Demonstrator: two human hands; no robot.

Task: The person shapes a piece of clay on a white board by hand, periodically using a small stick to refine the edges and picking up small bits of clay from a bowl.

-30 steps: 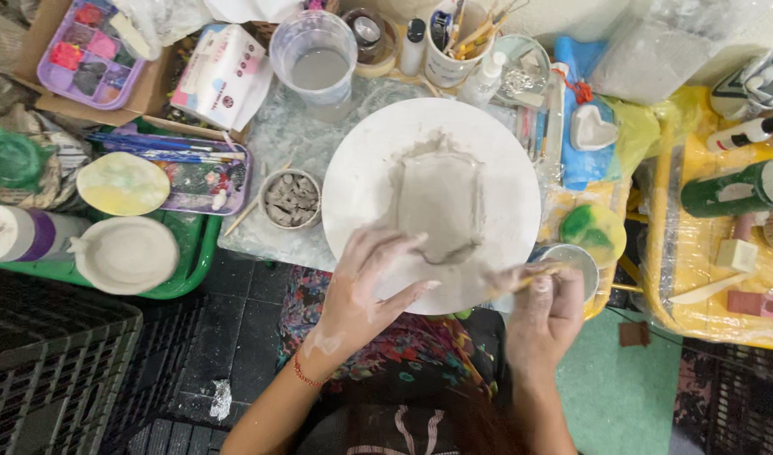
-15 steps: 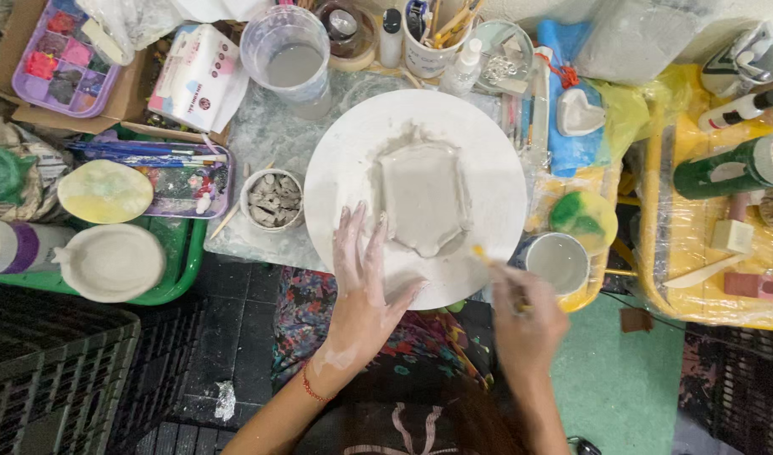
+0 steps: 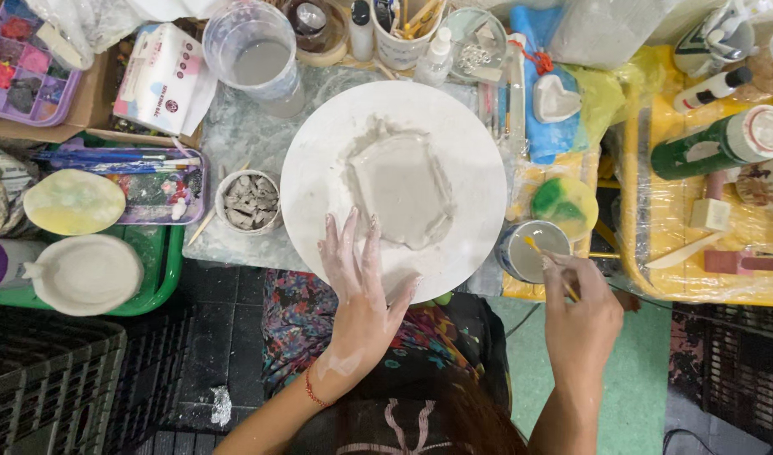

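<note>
Clay slab (image 3: 401,190): grey, roughly square, lying flat at the middle of the round white board (image 3: 319,177).
Left hand (image 3: 361,291): fingers spread and released, palm flat on the board's near edge, just beside the slab.
Right hand (image 3: 580,316): fingers grasping a thin brush (image 3: 548,265), its tip in the small water cup (image 3: 530,250) right of the board.
Bowl of clay scraps (image 3: 247,200): left of the board.

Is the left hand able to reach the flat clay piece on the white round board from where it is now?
Probably yes. The left hand lies flat on the white round board, its fingertips close to the clay slab, and nothing stands between them.
</note>
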